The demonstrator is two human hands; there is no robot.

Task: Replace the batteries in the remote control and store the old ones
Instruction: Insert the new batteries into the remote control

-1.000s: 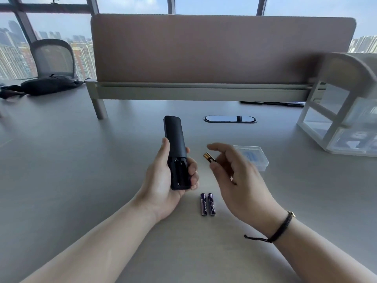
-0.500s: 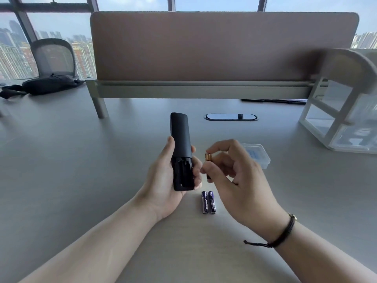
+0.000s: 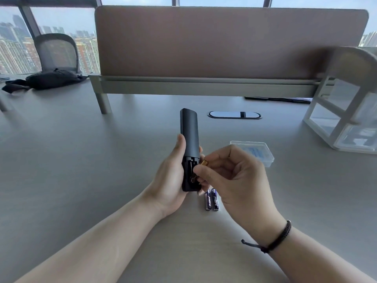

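My left hand [image 3: 170, 176] grips a black remote control [image 3: 189, 135] upright above the desk, its back toward me and the battery compartment [image 3: 190, 174] open at the lower end. My right hand [image 3: 234, 178] pinches a gold-tipped battery [image 3: 204, 162] right at the edge of that open compartment, most of the battery hidden by my fingers. Two purple batteries [image 3: 211, 200] lie side by side on the desk just below both hands. A small clear plastic box [image 3: 259, 150] with blue contents sits behind my right hand.
A brown desk divider [image 3: 224, 41] on a grey rail spans the back. A white drawer organiser [image 3: 346, 111] stands at the right. An oval cable grommet [image 3: 234, 115] lies behind the remote. A black bag [image 3: 51, 78] and a mesh chair [image 3: 57, 52] are far left.
My right hand has carried the gold-tipped battery leftward until it meets the remote's open compartment. The remote has tilted slightly more upright in my left hand.
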